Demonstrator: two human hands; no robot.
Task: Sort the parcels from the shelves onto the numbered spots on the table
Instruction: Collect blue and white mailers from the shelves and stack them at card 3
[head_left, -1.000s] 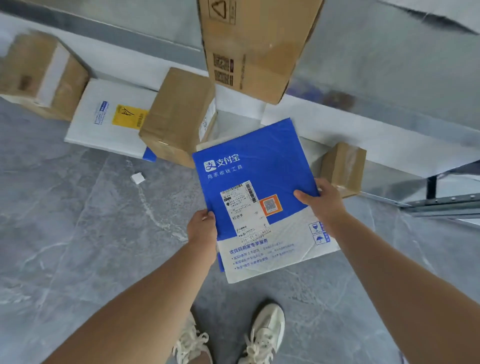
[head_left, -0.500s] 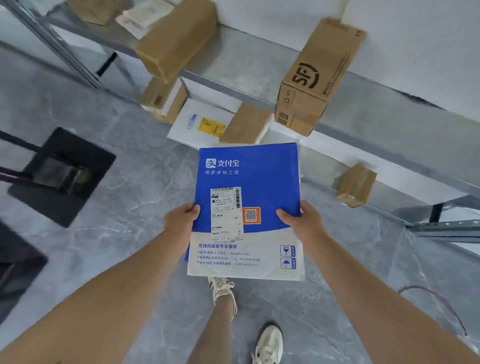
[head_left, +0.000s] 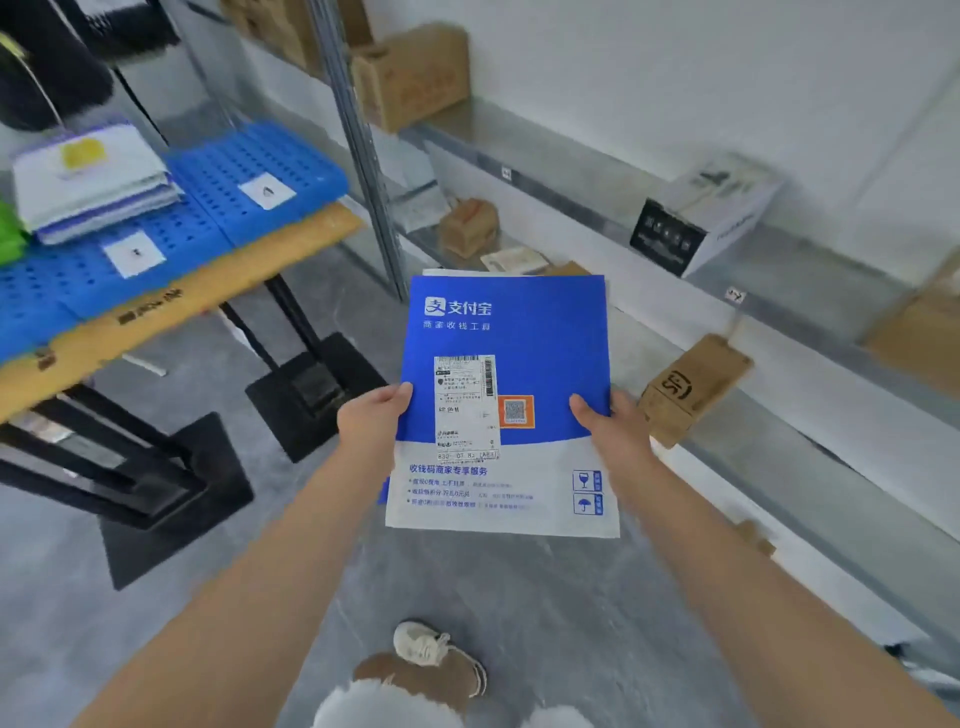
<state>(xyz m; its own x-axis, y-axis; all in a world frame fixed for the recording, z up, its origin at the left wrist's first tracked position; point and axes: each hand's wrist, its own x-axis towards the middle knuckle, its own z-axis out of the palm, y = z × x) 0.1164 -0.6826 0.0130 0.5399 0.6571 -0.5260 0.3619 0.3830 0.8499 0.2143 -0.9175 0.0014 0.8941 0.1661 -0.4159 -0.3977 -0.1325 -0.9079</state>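
Table (head_left: 218, 275) with blue mats (head_left: 223, 166) left, shelves (head_left: 571, 205) right. Between them, a flat blue-and-white parcel (head_left: 524, 332) above the floor, left hand (head_left: 371, 423) and right hand (head_left: 618, 434) each gripping one side edge. Holding its label (head_left: 465, 405) face up should help match a spot.

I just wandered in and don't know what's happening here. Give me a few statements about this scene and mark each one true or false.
1. The left hand and the right hand hold the blue-and-white mailer by its side edges. True.
2. The mailer lies on the blue mats on the table. False: it is held in the air above the floor, to the right of the table.
3. A brown SF-marked box sits on the shelf to the right of the mailer. True.
4. The blue mats carry no parcels. False: a stack of flat parcels lies on them at the far left.
5. The mailer's shipping label faces the camera. True.
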